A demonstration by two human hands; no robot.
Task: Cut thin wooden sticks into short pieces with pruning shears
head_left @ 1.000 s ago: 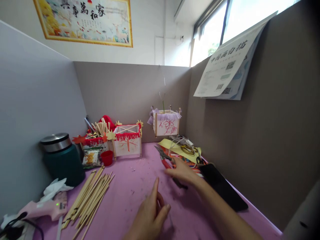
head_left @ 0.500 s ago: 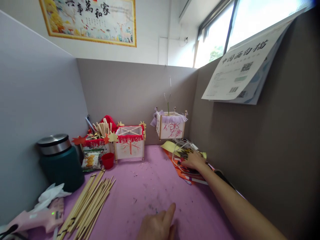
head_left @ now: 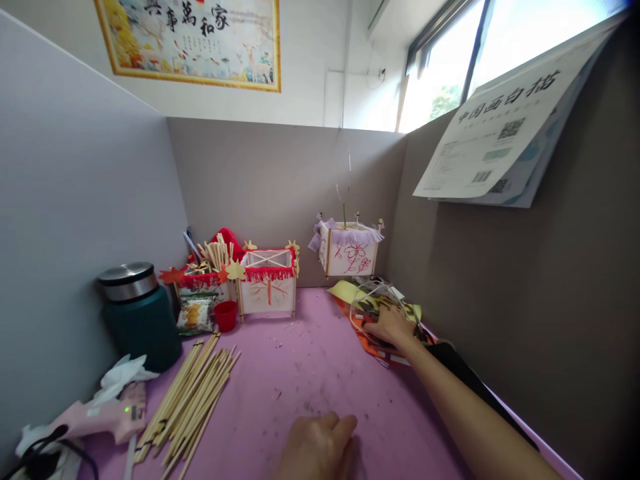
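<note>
My right hand (head_left: 393, 325) reaches to the far right and rests on a heap of craft scraps, thumb and fingers apart, fingertips among the pieces. Yellow paper (head_left: 347, 293), a pale looped cord (head_left: 354, 313) and an orange sheet (head_left: 367, 345) lie about it; what is under the palm is hidden. At the bottom centre, my left hand (head_left: 320, 447) is loosely closed just over the purple tabletop (head_left: 280, 407), with nothing visible in it. Just behind the heap stands a white paper lantern with purple fringe (head_left: 353, 257) and red drawn flowers.
Bundled wooden sticks (head_left: 193, 400) lie left of my left hand, near a pink glue gun (head_left: 105, 417) with a green light. A teal flask (head_left: 143, 327), a red cup (head_left: 226, 316) and a red-fringed lantern (head_left: 267, 287) stand further back. Grey partitions (head_left: 280, 187) enclose the table.
My left hand's outstretched index finger has curled in. My right hand stays on the heap with its fingers slightly shifted. The whole view has swung a little left.
</note>
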